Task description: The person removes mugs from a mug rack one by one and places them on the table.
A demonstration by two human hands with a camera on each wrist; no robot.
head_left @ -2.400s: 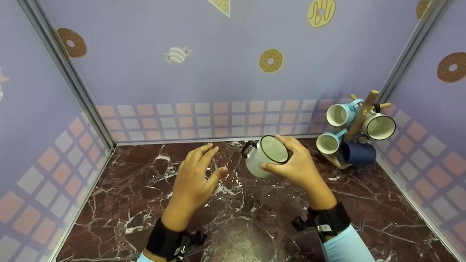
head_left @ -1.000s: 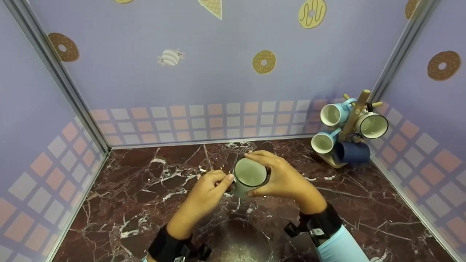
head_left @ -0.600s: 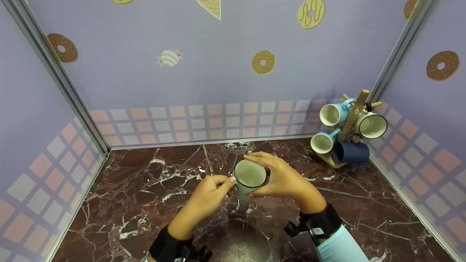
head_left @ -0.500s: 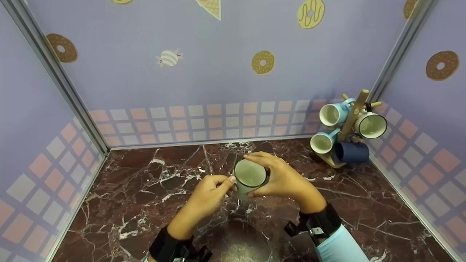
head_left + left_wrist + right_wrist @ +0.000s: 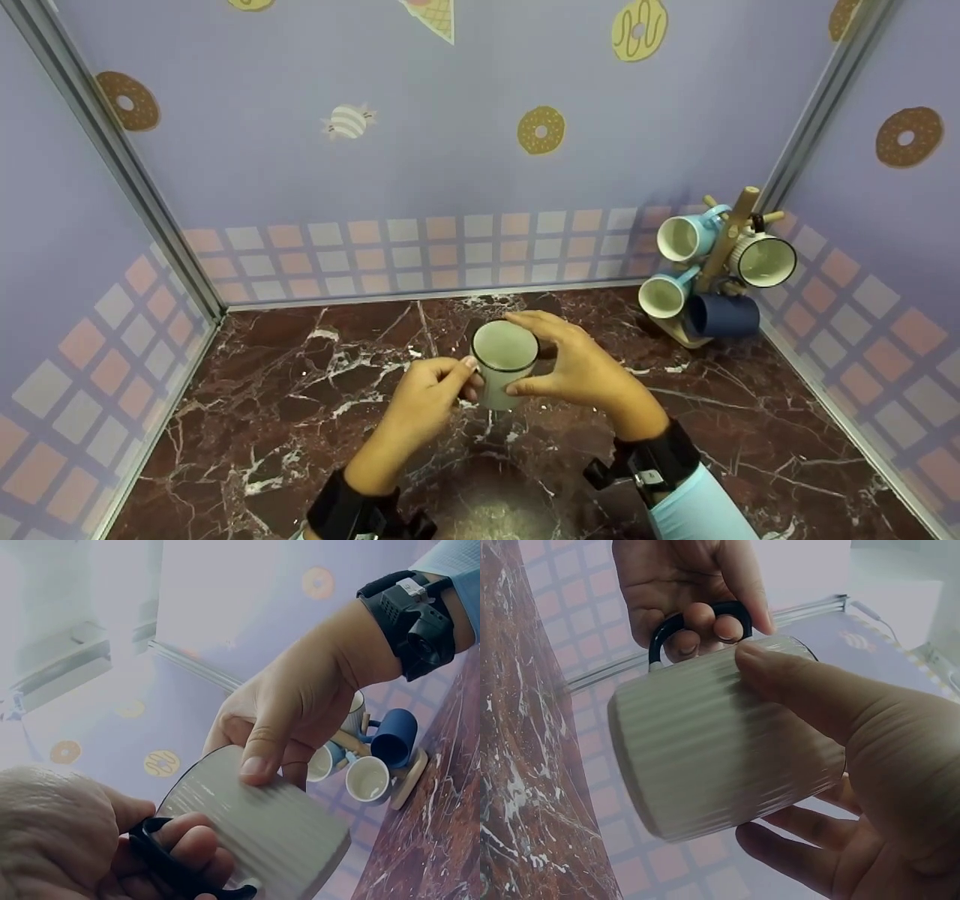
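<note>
A white ribbed mug (image 5: 504,367) with a black rim and black handle (image 5: 733,609) is held above the marbled tabletop, its mouth tilted toward the head camera. My left hand (image 5: 426,399) grips the handle, with several fingers curled through the loop, as the right wrist view shows. On the mug's other side, my right hand (image 5: 581,371) grips the body near the rim, thumb in front and fingers behind. In the left wrist view the ribbed mug wall (image 5: 262,829) lies between both hands.
At the back right a wooden mug rack (image 5: 731,240) carries two light blue mugs, a light blue one (image 5: 686,237) above another (image 5: 666,294), plus a white black-rimmed mug (image 5: 765,259) and a navy mug (image 5: 724,315). Patterned walls enclose the dark red marbled tabletop (image 5: 300,420).
Earlier the right hand held the mug alone, the left hand apart. Then the left hand took the handle. Since half a second ago, the mug has shifted slightly left and more of its side shows.
</note>
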